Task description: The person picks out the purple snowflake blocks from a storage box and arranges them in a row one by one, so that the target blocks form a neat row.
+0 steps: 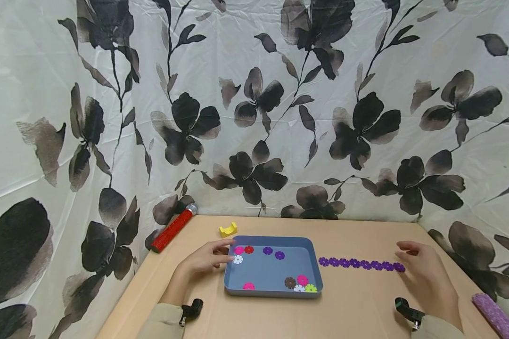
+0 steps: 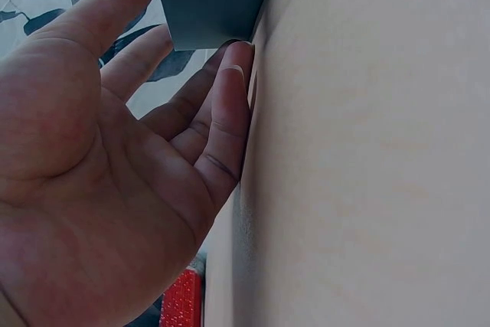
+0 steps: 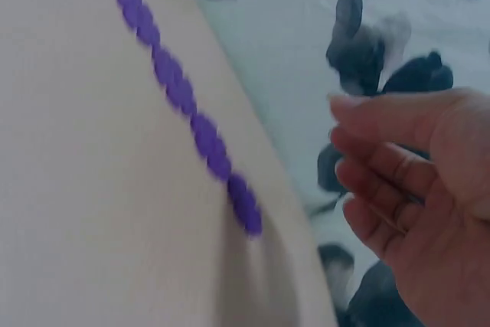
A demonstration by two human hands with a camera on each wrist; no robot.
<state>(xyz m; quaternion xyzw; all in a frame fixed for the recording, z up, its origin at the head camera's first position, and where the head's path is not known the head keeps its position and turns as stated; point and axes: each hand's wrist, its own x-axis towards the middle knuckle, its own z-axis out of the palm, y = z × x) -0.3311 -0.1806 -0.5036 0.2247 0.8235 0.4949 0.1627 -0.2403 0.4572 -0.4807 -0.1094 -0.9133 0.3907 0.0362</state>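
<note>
A shallow blue-grey tray (image 1: 273,294) lies mid-table, with several flower-shaped discs inside, such as purple discs (image 1: 280,255), a red disc (image 1: 249,249) and a brown disc (image 1: 290,282). My left hand (image 1: 201,258) touches the tray's left side, thumb and index fingertips at the rim. In the left wrist view its lower fingers reach the base of the tray wall (image 2: 218,5). Right of the tray runs a row of purple discs (image 1: 354,263), joined end to end. My right hand (image 1: 426,275) hovers by its right end, fingers loosely bent, holding nothing (image 3: 413,181).
Behind the tray's left corner sits a yellow curved block (image 1: 228,230). A glittery red tube (image 1: 174,228) with a silver end lies along the table's left edge. A purple patterned roll (image 1: 498,315) is at the right edge. Floral fabric (image 1: 254,117) hangs behind the table.
</note>
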